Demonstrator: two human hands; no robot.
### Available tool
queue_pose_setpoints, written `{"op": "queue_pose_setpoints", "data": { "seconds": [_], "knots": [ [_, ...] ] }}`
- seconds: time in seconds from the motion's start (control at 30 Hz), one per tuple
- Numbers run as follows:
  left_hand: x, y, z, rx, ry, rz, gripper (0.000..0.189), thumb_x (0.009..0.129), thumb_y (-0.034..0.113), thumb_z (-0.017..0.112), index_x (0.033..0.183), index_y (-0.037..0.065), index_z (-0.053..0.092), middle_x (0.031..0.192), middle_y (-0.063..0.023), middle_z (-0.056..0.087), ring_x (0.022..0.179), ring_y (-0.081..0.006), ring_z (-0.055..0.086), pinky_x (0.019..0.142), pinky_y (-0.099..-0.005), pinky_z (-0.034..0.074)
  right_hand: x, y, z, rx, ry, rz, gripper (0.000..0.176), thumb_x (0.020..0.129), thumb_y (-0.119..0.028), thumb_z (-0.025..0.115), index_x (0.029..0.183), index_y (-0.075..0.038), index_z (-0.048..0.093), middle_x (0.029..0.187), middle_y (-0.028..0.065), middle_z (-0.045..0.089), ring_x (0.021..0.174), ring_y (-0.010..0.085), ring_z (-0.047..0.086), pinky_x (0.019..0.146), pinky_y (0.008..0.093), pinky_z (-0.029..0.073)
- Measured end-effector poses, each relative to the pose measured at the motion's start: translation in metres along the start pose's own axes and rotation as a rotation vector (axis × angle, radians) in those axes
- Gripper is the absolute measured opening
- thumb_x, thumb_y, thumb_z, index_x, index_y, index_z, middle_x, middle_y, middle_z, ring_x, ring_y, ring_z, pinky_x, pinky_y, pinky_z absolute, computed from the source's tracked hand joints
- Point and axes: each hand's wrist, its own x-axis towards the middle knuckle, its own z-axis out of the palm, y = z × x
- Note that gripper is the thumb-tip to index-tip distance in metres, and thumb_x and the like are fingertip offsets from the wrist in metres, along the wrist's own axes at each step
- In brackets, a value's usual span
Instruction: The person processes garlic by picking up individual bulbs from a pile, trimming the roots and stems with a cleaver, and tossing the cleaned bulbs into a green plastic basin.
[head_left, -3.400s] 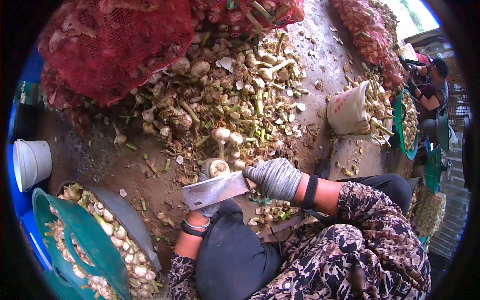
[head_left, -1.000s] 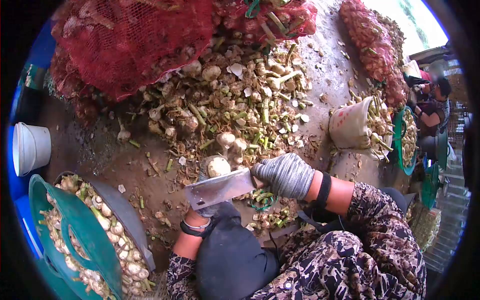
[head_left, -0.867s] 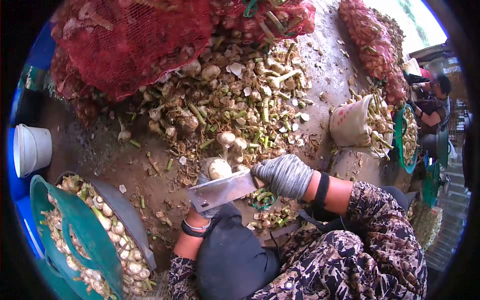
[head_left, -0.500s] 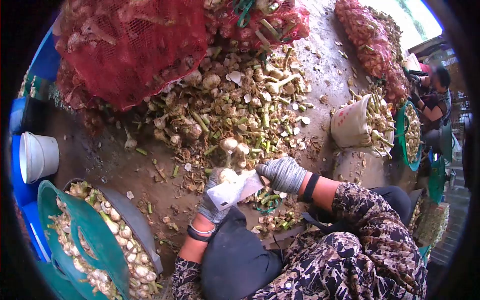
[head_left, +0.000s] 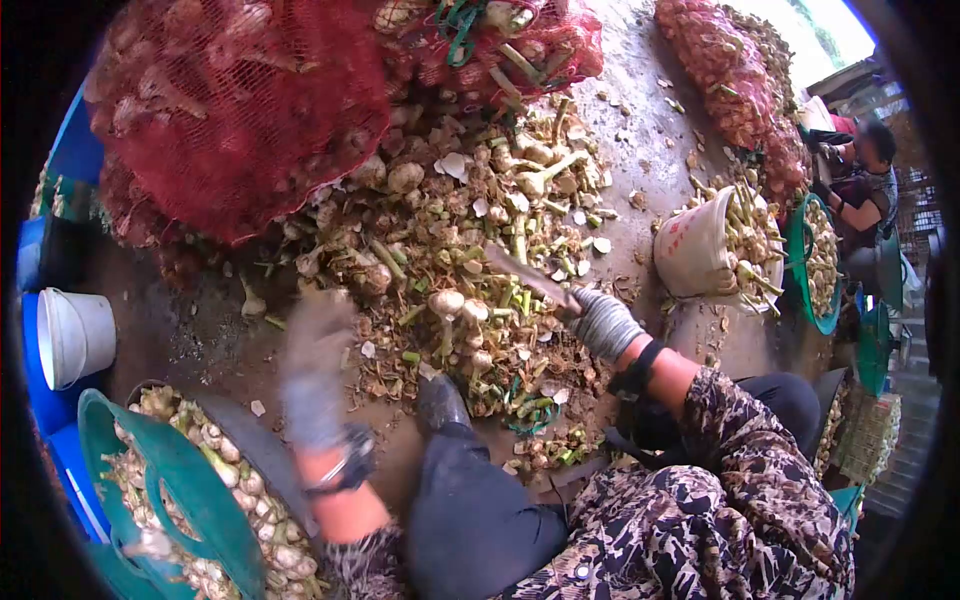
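Observation:
My right hand (head_left: 604, 324), in a grey knit glove, is closed round the handle of a broad-bladed knife (head_left: 530, 274). The blade is seen nearly edge-on and points up and left over the heap of garlic (head_left: 500, 220). My left hand (head_left: 318, 365), also gloved, is smeared by motion over the floor, between the heap and the green basket (head_left: 160, 470); its fingers cannot be made out. A blurred pale garlic bulb (head_left: 150, 543) shows at the basket, which holds many trimmed bulbs. Whole bulbs with stems (head_left: 446, 303) lie at the heap's near side.
Red mesh sacks of garlic (head_left: 240, 110) stand at the back left. A white bucket (head_left: 80, 338) is at the left edge. To the right are a white tub of stems (head_left: 685, 250), a green basin (head_left: 800, 250) and a person (head_left: 865, 190) at work.
My left hand has moved left, away from the knife, and the garlic bulb has left it. My right hand has shifted slightly right, turning the blade up and away from my left hand.

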Motion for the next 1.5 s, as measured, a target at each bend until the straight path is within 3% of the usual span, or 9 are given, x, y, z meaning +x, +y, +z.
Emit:
{"op": "queue_pose_setpoints", "data": {
  "seconds": [0.03, 0.1, 0.13, 0.27, 0.37, 0.53, 0.93, 1.37, 1.5],
  "knots": [
    [-0.002, -0.025, 0.048, -0.384, 0.045, -0.369, 0.032, 0.091, 0.006, 0.056, 0.122, -0.003, 0.054, 0.109, -0.0089, 0.063, 0.1, -0.0179, 0.059, 0.096, -0.0299, 0.044, -0.001, -0.003, -0.001, -0.119, 0.009, -0.118, 0.028, 0.086, -0.035, 0.065, 0.099, -0.011, 0.062, 0.079, 0.0201, 0.066, 0.074, 0.0406, 0.064, 0.068, 0.0476, 0.05],
    [0.002, -0.104, 0.114, -0.083, -0.225, -0.77, 0.073, 0.086, 0.022, 0.073, 0.144, -0.001, 0.034, 0.116, -0.0114, 0.062, 0.102, -0.0177, 0.059, 0.091, -0.03, 0.048, -0.003, -0.016, 0.001, -0.018, -0.089, -0.024, 0.029, 0.085, -0.034, 0.066, 0.1, -0.01, 0.061, 0.08, 0.0203, 0.065, 0.075, 0.0409, 0.064, 0.068, 0.0478, 0.05],
    [-0.005, -0.196, 0.14, 0.049, -0.391, -0.647, 0.08, 0.079, 0.033, 0.08, 0.138, -0.002, 0.039, 0.112, -0.0135, 0.064, 0.101, -0.0196, 0.061, 0.091, -0.0324, 0.048, -0.003, -0.021, 0.002, -0.023, -0.081, -0.065, 0.028, 0.085, -0.033, 0.066, 0.1, -0.01, 0.06, 0.081, 0.0203, 0.065, 0.075, 0.0409, 0.064, 0.067, 0.0478, 0.05],
    [0.015, -0.187, 0.171, 0.323, -0.308, -0.747, 0.064, 0.079, 0.034, 0.079, 0.123, 0.0, 0.048, 0.109, -0.0106, 0.067, 0.095, -0.0208, 0.063, 0.086, -0.0346, 0.051, 0.001, -0.043, -0.002, -0.053, -0.117, -0.156, 0.024, 0.085, -0.03, 0.064, 0.097, -0.009, 0.059, 0.078, 0.0186, 0.065, 0.073, 0.0398, 0.064, 0.066, 0.0473, 0.05],
    [0.0, -0.259, 0.173, -0.137, -0.401, -0.56, 0.047, 0.085, 0.022, 0.074, 0.119, 0.001, 0.05, 0.109, -0.0086, 0.066, 0.096, -0.0191, 0.063, 0.087, -0.0333, 0.052, 0.009, -0.037, 0.017, -0.02, -0.163, -0.263, 0.021, 0.084, -0.028, 0.065, 0.096, -0.011, 0.06, 0.076, 0.0178, 0.065, 0.072, 0.0387, 0.065, 0.065, 0.0469, 0.051],
    [-0.025, -0.154, 0.118, -0.774, -0.424, -0.361, 0.042, 0.102, 0.027, 0.041, 0.133, -0.001, 0.045, 0.132, -0.0148, 0.053, 0.117, -0.0257, 0.055, 0.103, -0.0412, 0.046, 0.003, -0.085, -0.015, -0.116, -0.254, -0.363, 0.014, 0.086, -0.025, 0.062, 0.092, -0.013, 0.06, 0.075, 0.0163, 0.063, 0.073, 0.0376, 0.065, 0.063, 0.045, 0.05],
    [-0.071, -0.087, 0.091, -0.704, -0.318, -0.407, 0.049, 0.093, 0.009, 0.062, 0.138, 0.007, 0.042, 0.136, -0.0099, 0.05, 0.12, -0.0198, 0.053, 0.102, -0.0346, 0.046, -0.023, -0.117, -0.03, -0.221, -0.358, -0.533, 0.019, 0.084, -0.017, 0.057, 0.102, -0.01, 0.058, 0.074, 0.0138, 0.062, 0.071, 0.0354, 0.066, 0.059, 0.0464, 0.05],
    [-0.074, -0.049, 0.09, -0.033, -0.335, 0.03, 0.063, 0.075, 0.005, 0.077, 0.129, 0.007, 0.044, 0.119, -0.0097, 0.056, 0.108, -0.0206, 0.057, 0.092, -0.0325, 0.05, -0.01, -0.084, 0.006, -0.177, -0.264, -0.557, 0.018, 0.086, -0.024, 0.058, 0.097, -0.01, 0.057, 0.074, 0.0158, 0.064, 0.075, 0.0369, 0.066, 0.061, 0.0477, 0.051],
    [-0.06, -0.003, 0.071, 0.029, -0.11, 0.186, 0.073, 0.068, 0.007, 0.083, 0.129, 0.008, 0.043, 0.12, -0.0106, 0.054, 0.107, -0.0214, 0.057, 0.09, -0.0323, 0.051, 0.012, -0.03, -0.007, -0.161, -0.055, 0.002, 0.017, 0.091, -0.024, 0.059, 0.095, -0.008, 0.061, 0.087, 0.0139, 0.068, 0.078, 0.0326, 0.066, 0.067, 0.0427, 0.052]
  ]
}}
